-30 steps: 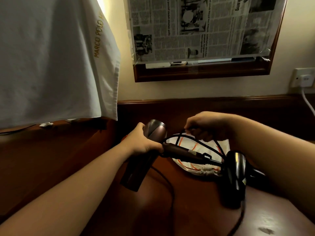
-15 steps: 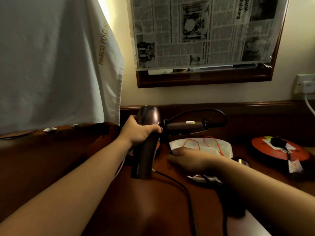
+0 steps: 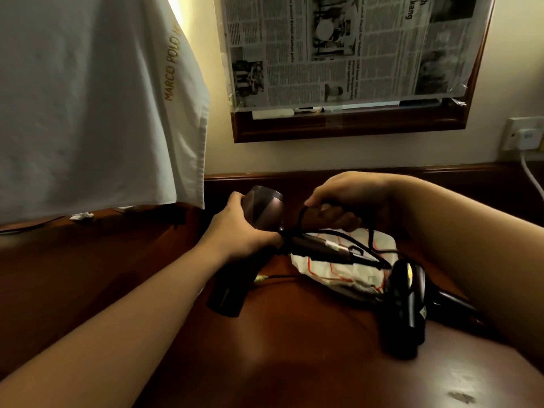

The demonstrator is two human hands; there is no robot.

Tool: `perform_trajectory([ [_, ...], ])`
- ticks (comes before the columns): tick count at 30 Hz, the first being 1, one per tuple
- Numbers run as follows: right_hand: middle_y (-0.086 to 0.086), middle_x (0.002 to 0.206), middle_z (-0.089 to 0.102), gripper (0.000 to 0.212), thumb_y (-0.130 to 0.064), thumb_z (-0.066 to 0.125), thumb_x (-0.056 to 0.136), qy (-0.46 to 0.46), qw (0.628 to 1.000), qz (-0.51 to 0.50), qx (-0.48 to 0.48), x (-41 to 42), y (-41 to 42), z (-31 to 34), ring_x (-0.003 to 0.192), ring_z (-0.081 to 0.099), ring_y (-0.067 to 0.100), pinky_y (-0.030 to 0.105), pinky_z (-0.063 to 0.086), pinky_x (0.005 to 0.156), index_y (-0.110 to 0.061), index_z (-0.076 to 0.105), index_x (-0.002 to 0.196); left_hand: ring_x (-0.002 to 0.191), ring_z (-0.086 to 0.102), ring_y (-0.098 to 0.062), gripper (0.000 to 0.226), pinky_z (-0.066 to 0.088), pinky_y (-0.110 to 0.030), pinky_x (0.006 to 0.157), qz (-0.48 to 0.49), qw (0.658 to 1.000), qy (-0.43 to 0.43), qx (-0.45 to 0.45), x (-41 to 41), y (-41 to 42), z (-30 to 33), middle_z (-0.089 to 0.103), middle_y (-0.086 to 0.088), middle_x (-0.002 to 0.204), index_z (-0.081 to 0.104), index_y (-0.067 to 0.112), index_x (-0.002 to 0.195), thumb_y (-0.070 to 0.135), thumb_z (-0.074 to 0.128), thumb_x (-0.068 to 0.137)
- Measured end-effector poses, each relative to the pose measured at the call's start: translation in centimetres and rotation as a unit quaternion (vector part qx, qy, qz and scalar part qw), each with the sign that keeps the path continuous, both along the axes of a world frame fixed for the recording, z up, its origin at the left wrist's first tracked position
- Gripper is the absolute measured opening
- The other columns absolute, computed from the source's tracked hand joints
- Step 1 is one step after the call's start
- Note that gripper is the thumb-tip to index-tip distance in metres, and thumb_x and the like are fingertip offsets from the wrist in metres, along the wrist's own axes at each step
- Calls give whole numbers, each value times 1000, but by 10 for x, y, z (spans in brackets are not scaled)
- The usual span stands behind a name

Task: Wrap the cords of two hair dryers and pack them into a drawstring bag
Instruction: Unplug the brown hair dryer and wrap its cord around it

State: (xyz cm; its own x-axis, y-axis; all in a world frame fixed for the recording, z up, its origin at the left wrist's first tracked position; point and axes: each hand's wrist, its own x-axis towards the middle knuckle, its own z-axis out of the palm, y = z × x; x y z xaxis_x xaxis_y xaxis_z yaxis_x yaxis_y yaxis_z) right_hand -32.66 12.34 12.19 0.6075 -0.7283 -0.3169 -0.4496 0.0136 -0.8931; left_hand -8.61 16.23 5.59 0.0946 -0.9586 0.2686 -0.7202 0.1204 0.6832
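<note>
My left hand (image 3: 241, 231) grips the body of a brown hair dryer (image 3: 265, 204), held above the wooden desk with its nozzle pointing down left. Its folded handle (image 3: 321, 247) sticks out to the right with black cord (image 3: 347, 238) looped around it. Just above that handle, my right hand (image 3: 344, 201) pinches a loop of the cord. Underneath lies a white drawstring bag (image 3: 329, 269) with orange cords. A second, black hair dryer (image 3: 406, 298) lies on the desk to the right of the bag.
A white towel (image 3: 88, 98) hangs at upper left, reaching near the desk. A newspaper-covered framed panel (image 3: 347, 54) is on the wall behind. A wall socket (image 3: 522, 134) with a white cable is at far right. The wooden desk (image 3: 294, 363) spreads out in front.
My right hand rose from the bag up over the dryer's handle, carrying the cord. The brown dryer tilted, its handle now pointing down right. The view shifted downward.
</note>
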Motion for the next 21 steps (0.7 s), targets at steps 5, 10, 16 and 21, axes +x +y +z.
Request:
perform_trajectory([
  [5, 3, 59, 50, 9, -12, 52, 101, 46, 997, 53, -44, 26, 38, -20, 47, 44, 13, 23, 35, 44, -7, 60, 102, 97, 63, -22, 86, 52, -29, 72, 89, 993, 55, -59, 8, -7, 7, 61, 2, 109, 44, 22, 123, 44, 95, 57],
  [10, 5, 74, 57, 19, -13, 49, 103, 39, 994, 9, -101, 48, 34, -78, 60, 54, 13, 24, 47, 56, -4, 64, 112, 100, 68, -24, 84, 60, -38, 81, 33, 978, 203, -35, 2, -2, 12, 64, -2, 113, 49, 20, 124, 30, 97, 55],
  [16, -5, 47, 60, 25, -4, 46, 105, 93, 980, -114, -136, 14, -18, -82, 39, 54, 1, 14, 45, 43, 3, 62, 86, 104, 63, -14, 77, 52, -22, 75, -75, 986, 149, -14, 13, 16, 15, 59, 3, 117, 48, 24, 124, 15, 93, 64],
  [21, 5, 66, 58, 25, -15, 65, 91, 64, 978, -27, -199, 5, -4, -12, 53, 49, 9, 27, 38, 55, -14, 70, 67, 101, 66, -12, 81, 55, -29, 79, -58, 998, 34, -16, 19, 15, 6, 62, 6, 113, 48, 30, 120, 30, 98, 56],
])
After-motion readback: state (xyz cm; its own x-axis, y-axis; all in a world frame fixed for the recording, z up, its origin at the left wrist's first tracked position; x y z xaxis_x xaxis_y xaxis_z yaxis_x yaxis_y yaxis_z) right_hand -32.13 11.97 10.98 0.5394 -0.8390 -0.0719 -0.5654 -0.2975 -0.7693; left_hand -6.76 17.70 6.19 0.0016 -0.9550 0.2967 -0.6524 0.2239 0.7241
